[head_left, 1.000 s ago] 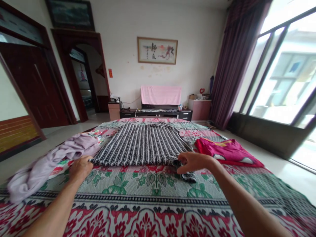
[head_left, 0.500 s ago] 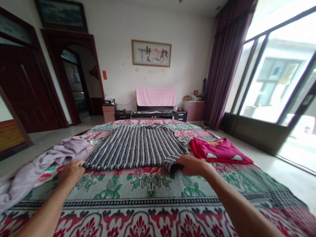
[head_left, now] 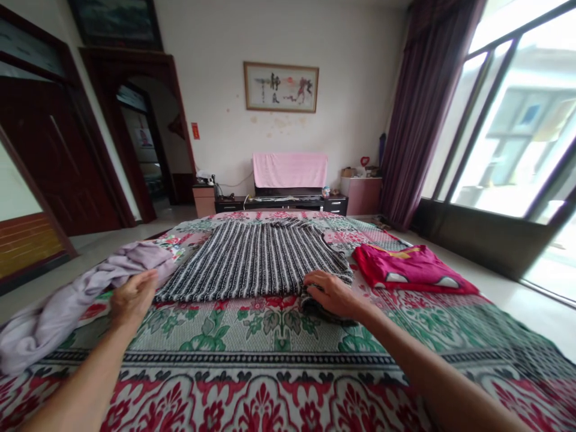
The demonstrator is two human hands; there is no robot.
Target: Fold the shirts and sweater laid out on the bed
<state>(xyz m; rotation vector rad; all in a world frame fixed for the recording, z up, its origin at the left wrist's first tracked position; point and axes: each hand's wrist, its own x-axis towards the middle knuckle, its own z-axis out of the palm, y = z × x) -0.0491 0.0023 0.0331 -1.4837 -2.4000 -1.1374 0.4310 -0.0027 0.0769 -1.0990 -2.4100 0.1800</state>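
Observation:
A black-and-white striped knit sweater (head_left: 252, 261) lies spread flat on the patterned bed cover (head_left: 270, 336). My left hand (head_left: 132, 298) is raised just off its near left corner, fingers stretched out and holding nothing. On the near right corner rests my right hand (head_left: 330, 293), its fingers spread and slightly bent over the knit. Beneath that palm a bunched, darker part of the sweater sticks out toward me. A crumpled pale mauve garment (head_left: 85, 294) lies beside my left hand, partly behind it.
At the right, a folded magenta and red garment (head_left: 414, 270) lies on the cover. Past the bed's far edge stands a low black cabinet (head_left: 229, 207) with a pink cloth (head_left: 290, 170) draped over something on it. A purple curtain (head_left: 418, 120) hangs by the glass doors.
My left hand has let go of the sweater's left corner and lifted slightly. My right hand has shifted from gripping the edge to lying over the corner. The view has tilted down slightly.

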